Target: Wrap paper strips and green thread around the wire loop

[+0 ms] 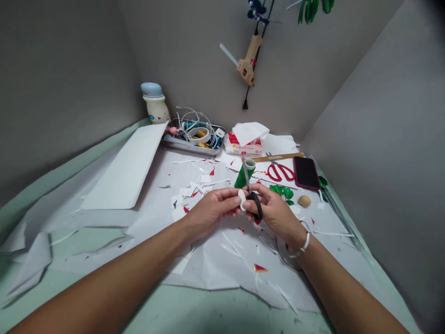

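- Head view: a white paper piece (242, 200) is held up over the middle of the counter (194, 306), clear of both side edges.
- Left hand (222, 202): fingers pinch the paper piece at its side.
- Right hand (273, 207): fingers grasp the black-handled scissors (256, 207), blades pointing toward the back edge. Whether the right thumb also touches the paper cannot be told from here.
- Step in hand, as judged: trimming the piece to a rounded outline.
- Next move, as judged: calls for a steady left pinch, with fingertips kept out of the blade line.
- Obstruction: the green spool (240, 179) stands just beyond the blades; cut scraps (189, 195) litter the counter to its left.
- Toward the right edge: red-handled scissors (280, 173), a phone (307, 173) and green leaf shapes (283, 192).
- Toward the back edge: a metal tray (189, 149) of supplies and a tissue pack (243, 148).
- Toward the left edge: a large white sheet (121, 176).
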Tool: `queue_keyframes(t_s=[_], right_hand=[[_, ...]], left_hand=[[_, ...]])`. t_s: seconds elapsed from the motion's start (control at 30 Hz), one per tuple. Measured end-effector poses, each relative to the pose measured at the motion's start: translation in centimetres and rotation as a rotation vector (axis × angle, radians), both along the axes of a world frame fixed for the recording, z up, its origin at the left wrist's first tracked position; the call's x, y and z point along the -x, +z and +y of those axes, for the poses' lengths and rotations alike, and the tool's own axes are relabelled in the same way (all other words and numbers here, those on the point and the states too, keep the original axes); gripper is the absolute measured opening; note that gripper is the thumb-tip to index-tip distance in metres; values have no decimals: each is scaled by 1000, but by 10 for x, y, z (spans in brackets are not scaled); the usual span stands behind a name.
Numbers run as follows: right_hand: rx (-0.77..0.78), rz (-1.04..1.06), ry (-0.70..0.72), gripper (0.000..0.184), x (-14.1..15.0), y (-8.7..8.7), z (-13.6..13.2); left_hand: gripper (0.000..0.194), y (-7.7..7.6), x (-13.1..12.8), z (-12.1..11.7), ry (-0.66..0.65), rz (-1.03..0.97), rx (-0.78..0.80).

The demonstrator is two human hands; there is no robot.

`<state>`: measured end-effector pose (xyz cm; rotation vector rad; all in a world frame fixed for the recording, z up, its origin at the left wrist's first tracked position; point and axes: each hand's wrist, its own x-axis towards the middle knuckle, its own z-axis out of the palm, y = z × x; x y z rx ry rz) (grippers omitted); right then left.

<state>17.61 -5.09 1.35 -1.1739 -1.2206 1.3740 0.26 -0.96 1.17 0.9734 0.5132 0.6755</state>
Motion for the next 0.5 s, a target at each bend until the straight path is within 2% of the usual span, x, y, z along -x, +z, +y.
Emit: queue_keyframes(t_s=[0.13, 0.33, 0.5], right_hand=[[-43, 45, 2, 41, -1, 0, -2], [-41, 132, 218, 47, -7, 2, -10], [21, 154, 315, 48, -12, -1, -11]], left_hand=[[23, 0, 3, 7, 77, -98, 86], [17, 2, 9, 22, 212, -225, 125], [16, 1, 12, 29, 284, -303, 198]])
